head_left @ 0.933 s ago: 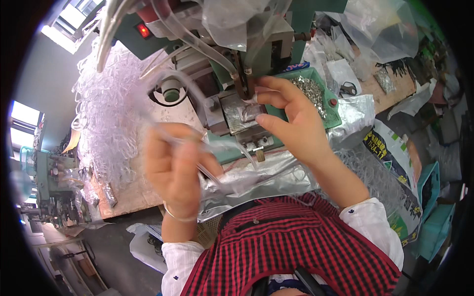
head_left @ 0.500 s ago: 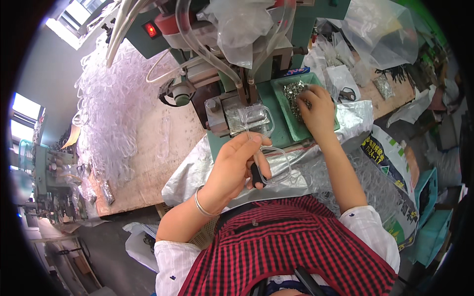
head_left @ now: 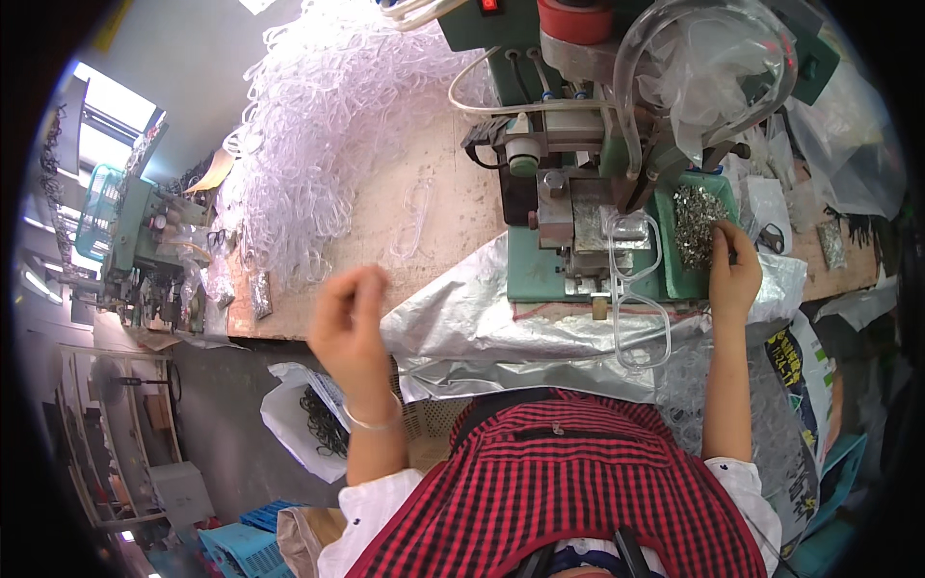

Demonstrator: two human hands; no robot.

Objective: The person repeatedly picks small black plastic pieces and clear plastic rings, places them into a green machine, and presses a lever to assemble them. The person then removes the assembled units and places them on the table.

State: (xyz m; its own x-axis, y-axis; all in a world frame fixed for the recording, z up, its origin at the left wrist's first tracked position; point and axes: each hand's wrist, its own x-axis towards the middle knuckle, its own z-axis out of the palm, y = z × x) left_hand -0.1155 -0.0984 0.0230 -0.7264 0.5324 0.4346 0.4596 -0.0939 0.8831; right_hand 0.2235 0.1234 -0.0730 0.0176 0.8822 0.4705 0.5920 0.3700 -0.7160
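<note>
My left hand (head_left: 349, 332) is raised over the front edge of the table, left of the machine. It is smeared by motion, so its grip is unclear. My right hand (head_left: 735, 268) is at the near right rim of a green tray (head_left: 686, 287) filled with small shiny metal pieces (head_left: 696, 223). Its thumb and fingers are pinched together; what is between them is too small to make out. A clear plastic piece with two rounded loops (head_left: 665, 332) lies at the green bench press (head_left: 541, 275), its upper loop on the metal block and its lower loop hanging over the front.
A big heap of clear plastic loops (head_left: 299, 144) covers the table's left side, with one loose piece (head_left: 414, 217) beside it. Silver sheeting (head_left: 462, 308) drapes the front edge. Scissors (head_left: 771, 238) lie right of the tray. More clear pieces (head_left: 718, 395) lie in my lap's right side.
My left hand has let go of the clear plastic piece and moved left, away from the press. My right hand has drawn back from the metal pieces to the tray's rim. The view has shifted left.
</note>
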